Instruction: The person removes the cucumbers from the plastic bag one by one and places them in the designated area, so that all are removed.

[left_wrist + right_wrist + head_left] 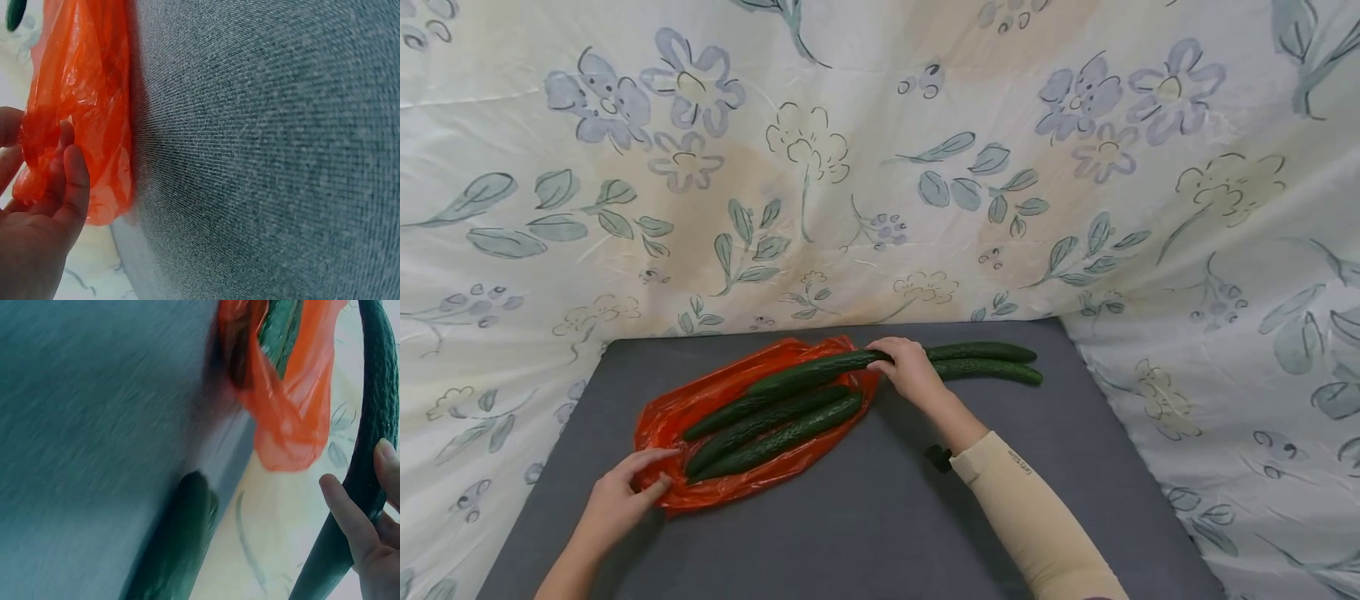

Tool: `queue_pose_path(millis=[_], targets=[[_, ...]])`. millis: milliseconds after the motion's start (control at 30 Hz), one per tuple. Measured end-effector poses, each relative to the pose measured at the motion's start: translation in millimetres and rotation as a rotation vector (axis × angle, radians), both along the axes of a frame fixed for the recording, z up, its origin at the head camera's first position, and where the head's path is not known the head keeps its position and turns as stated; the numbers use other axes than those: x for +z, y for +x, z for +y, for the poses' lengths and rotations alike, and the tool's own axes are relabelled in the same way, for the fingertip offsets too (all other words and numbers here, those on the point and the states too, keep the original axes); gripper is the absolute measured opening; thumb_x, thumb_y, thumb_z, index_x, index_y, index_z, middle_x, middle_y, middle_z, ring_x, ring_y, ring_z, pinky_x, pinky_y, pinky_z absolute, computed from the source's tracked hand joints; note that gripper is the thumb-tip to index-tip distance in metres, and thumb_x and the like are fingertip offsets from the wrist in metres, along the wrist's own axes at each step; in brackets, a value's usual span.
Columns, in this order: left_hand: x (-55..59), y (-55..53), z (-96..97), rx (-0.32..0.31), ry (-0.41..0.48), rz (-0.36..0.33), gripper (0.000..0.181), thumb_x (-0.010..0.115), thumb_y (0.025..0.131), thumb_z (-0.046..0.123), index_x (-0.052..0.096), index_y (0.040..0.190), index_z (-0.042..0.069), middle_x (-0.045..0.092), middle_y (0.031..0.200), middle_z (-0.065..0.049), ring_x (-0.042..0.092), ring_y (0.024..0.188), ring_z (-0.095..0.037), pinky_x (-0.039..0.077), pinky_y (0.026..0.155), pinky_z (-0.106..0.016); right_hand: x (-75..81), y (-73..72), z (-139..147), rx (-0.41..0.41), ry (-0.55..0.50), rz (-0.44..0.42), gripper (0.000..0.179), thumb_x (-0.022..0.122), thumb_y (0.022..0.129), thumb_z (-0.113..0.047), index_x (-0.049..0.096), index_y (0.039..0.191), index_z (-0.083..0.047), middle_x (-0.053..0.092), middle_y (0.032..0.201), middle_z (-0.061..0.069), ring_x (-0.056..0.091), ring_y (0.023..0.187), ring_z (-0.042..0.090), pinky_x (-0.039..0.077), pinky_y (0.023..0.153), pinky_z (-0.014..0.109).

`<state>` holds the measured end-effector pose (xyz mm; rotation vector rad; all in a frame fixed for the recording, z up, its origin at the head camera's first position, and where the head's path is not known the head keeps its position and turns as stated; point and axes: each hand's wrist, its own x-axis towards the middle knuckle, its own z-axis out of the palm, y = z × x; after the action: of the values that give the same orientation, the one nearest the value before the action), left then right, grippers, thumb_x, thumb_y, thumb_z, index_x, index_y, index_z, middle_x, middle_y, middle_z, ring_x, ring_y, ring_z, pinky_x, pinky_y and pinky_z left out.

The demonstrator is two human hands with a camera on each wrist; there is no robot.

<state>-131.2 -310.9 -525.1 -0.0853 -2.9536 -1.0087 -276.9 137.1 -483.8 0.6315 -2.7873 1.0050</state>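
Cream sleeve [1037,521] nearest; right hand [912,372] grips cucumber [808,371], left hand [621,493] red bag [700,400].

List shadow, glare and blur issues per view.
Head: soft shadow on the flat dark grey tabletop beside the beige-sleeved right forearm; left wrist: glints on the crinkled orange-red plastic bag; right wrist: tabletop blurred, two long dark green cucumbers lying soft-edged, the held bumpy green cucumber sharper.

From my remote post I'm seeing the bag [661,414] gleaming: thin, crinkled, glossy, partly see-through plastic. I'm making out bumpy skin with a waxy sheen on the cucumbers [808,434]. The tabletop [865,525] is looking matt, with a ribbed, cloth-like weave. The drapery [865,175] is showing as lightly wrinkled cloth, and the sleeve [1030,512] is looking like smooth, matt fabric.
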Motion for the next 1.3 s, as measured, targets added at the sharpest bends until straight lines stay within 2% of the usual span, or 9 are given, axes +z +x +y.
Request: queue_pose_path(millis=[333,533,600,733,800,1033,1133,1233,1300], targets=[[2.5,-1.3,-0.4,0.002,-0.030,-0.017,0.036,0.073,0.094,0.021,0.068,0.127,0.010,0.060,0.134,-0.022,0.051,0.079,-0.009,0.043,0.061,-0.027,-1.9,6.1,46,-0.088,-0.035,-0.033,0.038,0.071,0.093,-0.023,0.069,0.129,-0.010,0.066,0.133,0.011,0.062,0.122,0.032,0.053,0.095,0.047],[1.5,-1.5,-1.8,-0.005,-0.040,0.009,0.035,0.073,0.094,0.021,0.069,0.127,0.011,0.062,0.132,-0.021,0.052,0.080,-0.008,0.043,0.063,-0.028,-4.1,10.3,70,-0.138,-0.045,-0.056,0.039,0.071,0.093,-0.024,0.069,0.129,-0.010,0.065,0.134,0.010,0.061,0.124,0.032,0.053,0.095,0.047],[1.0,-1.6,-2.2,-0.008,-0.048,0.021,0.034,0.072,0.094,0.022,0.069,0.126,0.011,0.062,0.131,-0.021,0.055,0.084,-0.012,0.046,0.066,-0.031,-5.7,11.9,78,-0.149,-0.039,-0.050,0.039,0.071,0.093,-0.023,0.069,0.129,-0.010,0.066,0.134,0.011,0.061,0.124,0.032,0.053,0.094,0.047],[-0.2,-0.9,-2.3,-0.006,-0.046,0.033,0.033,0.072,0.094,0.022,0.070,0.124,0.010,0.062,0.130,-0.023,0.062,0.098,-0.031,0.052,0.074,-0.045,-8.8,14.5,93,-0.172,-0.025,-0.033,0.038,0.072,0.093,-0.022,0.069,0.129,-0.011,0.065,0.134,0.012,0.062,0.123,0.033,0.054,0.093,0.048],[-0.9,-1.4,-2.6,-0.006,-0.049,0.036,0.032,0.072,0.094,0.022,0.070,0.124,0.010,0.062,0.130,-0.023,0.062,0.102,-0.034,0.053,0.077,-0.048,-9.6,16.1,102,-0.185,-0.019,-0.030,0.038,0.072,0.093,-0.021,0.069,0.129,-0.011,0.065,0.134,0.013,0.061,0.123,0.034,0.054,0.093,0.048],[-1.5,-0.6,-1.7,0.003,-0.039,-0.002,0.035,0.073,0.094,0.024,0.069,0.126,0.010,0.061,0.132,-0.023,0.056,0.085,-0.019,0.045,0.065,-0.032,-16.2,24.1,132,-0.239,-0.009,-0.041,0.039,0.071,0.093,-0.020,0.068,0.131,-0.010,0.063,0.136,0.015,0.060,0.124,0.037,0.052,0.095,0.052],[-1.5,-0.4,-1.7,0.004,-0.033,-0.009,0.036,0.073,0.094,0.025,0.068,0.126,0.009,0.061,0.133,-0.023,0.054,0.083,-0.016,0.043,0.063,-0.027,-20.5,27.4,145,-0.253,-0.006,-0.052,0.040,0.071,0.094,-0.019,0.066,0.132,-0.009,0.062,0.137,0.017,0.059,0.123,0.039,0.051,0.095,0.054],[-1.1,-0.3,-1.5,0.010,-0.048,0.014,0.035,0.074,0.093,0.025,0.070,0.125,0.011,0.063,0.131,-0.020,0.058,0.093,-0.020,0.047,0.068,-0.029,-25.5,29.6,157,-0.276,-0.002,-0.068,0.040,0.071,0.094,-0.020,0.066,0.132,-0.009,0.062,0.138,0.017,0.059,0.123,0.039,0.051,0.094,0.055],[-1.0,0.1,-2.0,0.011,-0.045,0.031,0.035,0.074,0.093,0.025,0.070,0.124,0.011,0.063,0.131,-0.020,0.061,0.100,-0.026,0.051,0.073,-0.035,-29.5,30.6,164,-0.293,0.009,-0.081,0.040,0.071,0.094,-0.021,0.066,0.132,-0.011,0.062,0.138,0.016,0.058,0.124,0.039,0.051,0.094,0.055]])
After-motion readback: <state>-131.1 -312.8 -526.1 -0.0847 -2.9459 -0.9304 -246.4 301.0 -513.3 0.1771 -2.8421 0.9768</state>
